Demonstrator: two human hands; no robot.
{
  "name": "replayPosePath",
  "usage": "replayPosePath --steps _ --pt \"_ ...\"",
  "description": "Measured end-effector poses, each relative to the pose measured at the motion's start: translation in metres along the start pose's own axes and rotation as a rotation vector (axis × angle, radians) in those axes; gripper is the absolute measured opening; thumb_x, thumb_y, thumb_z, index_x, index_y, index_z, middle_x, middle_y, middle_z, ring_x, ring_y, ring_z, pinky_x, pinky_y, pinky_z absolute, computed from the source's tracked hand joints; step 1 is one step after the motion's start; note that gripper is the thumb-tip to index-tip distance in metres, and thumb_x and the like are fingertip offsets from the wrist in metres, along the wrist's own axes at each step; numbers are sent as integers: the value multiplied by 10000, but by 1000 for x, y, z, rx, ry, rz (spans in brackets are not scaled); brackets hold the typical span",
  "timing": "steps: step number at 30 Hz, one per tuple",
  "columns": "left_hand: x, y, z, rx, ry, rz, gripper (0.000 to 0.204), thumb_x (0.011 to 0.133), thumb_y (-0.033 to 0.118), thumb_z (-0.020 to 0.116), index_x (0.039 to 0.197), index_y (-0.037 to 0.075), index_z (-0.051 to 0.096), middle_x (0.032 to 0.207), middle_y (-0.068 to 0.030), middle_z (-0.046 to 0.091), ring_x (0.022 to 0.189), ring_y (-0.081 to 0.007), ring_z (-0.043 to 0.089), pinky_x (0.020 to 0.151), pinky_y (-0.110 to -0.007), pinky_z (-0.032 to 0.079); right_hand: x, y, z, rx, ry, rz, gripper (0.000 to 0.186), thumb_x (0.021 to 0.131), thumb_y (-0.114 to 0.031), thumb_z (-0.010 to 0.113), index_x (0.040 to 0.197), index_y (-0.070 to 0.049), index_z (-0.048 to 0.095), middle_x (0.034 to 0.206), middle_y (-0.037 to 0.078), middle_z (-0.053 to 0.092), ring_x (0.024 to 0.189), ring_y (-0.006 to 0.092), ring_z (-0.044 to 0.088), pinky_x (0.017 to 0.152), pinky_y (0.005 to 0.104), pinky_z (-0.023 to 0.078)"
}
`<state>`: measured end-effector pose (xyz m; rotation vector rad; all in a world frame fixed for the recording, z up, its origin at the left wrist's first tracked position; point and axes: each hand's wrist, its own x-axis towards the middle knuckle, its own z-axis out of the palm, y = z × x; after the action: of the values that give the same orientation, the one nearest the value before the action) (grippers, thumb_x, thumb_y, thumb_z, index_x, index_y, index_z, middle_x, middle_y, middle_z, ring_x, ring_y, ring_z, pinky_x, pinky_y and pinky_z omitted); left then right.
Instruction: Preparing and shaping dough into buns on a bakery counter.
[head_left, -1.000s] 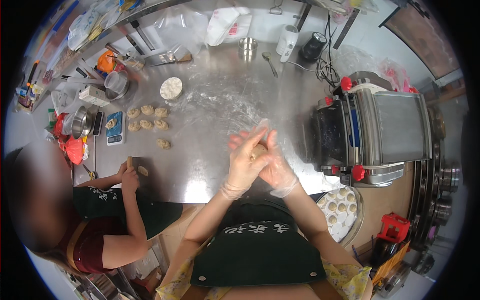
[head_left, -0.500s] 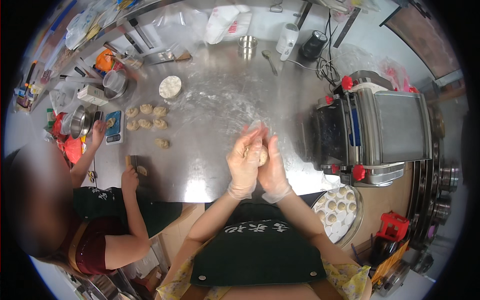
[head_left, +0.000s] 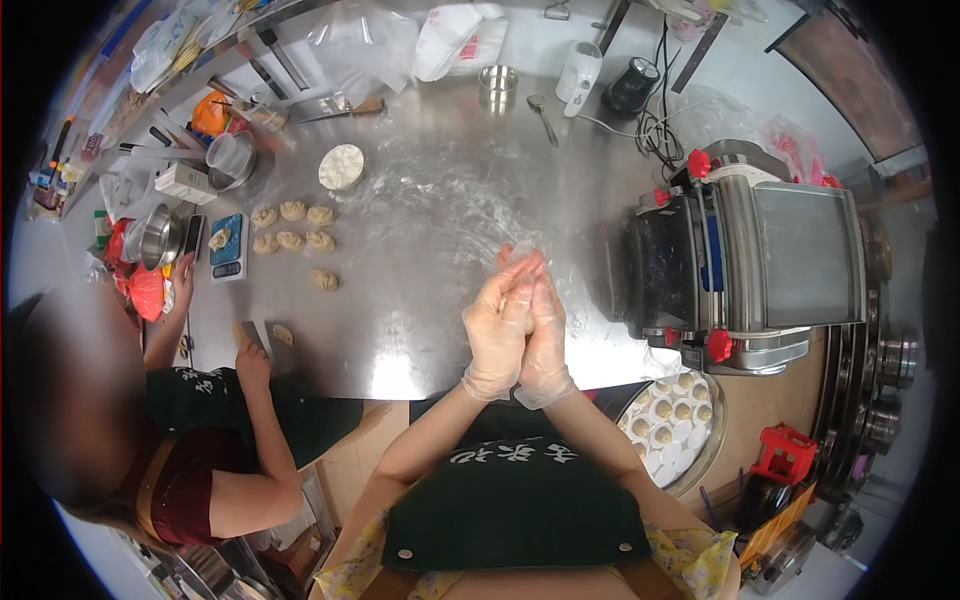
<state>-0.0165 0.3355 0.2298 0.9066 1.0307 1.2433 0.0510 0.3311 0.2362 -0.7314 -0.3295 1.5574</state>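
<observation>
My gloved hands, left (head_left: 495,335) and right (head_left: 543,345), are pressed together over the steel table (head_left: 400,280), fingers closed round a dough ball (head_left: 521,325) that is mostly hidden. To their left, several rough dough pieces (head_left: 320,240) sit in loose rows, with another piece on a blue-topped scale (head_left: 228,262). A white round tub of flour (head_left: 342,167) stands farther back, near smears of flour on the steel.
A steel machine with red knobs (head_left: 750,255) fills the right. Below it, a round tray (head_left: 708,450) holds dough balls on paper. A co-worker (head_left: 230,490) stands at left, one hand on a scraper (head_left: 250,333). Bowls (head_left: 160,237) crowd the back left.
My hands have drawn closer together and turned more upright, covering more of the ball. The co-worker's far hand moved from the scraper up to the scale, then down beside it.
</observation>
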Motion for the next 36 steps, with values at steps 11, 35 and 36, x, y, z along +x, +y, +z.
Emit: replayPosePath --steps 11,35,36 --pt "4 -1 10 -167 -38 86 329 976 133 616 1263 -28 615 1415 -187 542 1168 -215 588 1007 -336 463 5 -14 -22 6 -134 233 585 1013 -373 531 1455 -16 395 1440 140 474 1349 240 460 1124 387 385" --pt "-27 -7 -12 108 -90 -7 521 955 271 624 1383 -10 529 1512 -208 429 1456 -322 329 1197 -418 211 2 -20 -46 3 -414 509 551 1055 -437 411 1423 -27 422 1468 123 443 1363 252 422 1157 421 328" --pt "-28 -14 -13 100 -97 -10 521 955 271 624 1383 -10 529 1512 -208 429 1456 -322 329 1197 -418 211 -6 -13 -33 27 -268 417 534 1051 -415 430 1416 -25 427 1462 126 448 1355 259 431 1150 422 337"
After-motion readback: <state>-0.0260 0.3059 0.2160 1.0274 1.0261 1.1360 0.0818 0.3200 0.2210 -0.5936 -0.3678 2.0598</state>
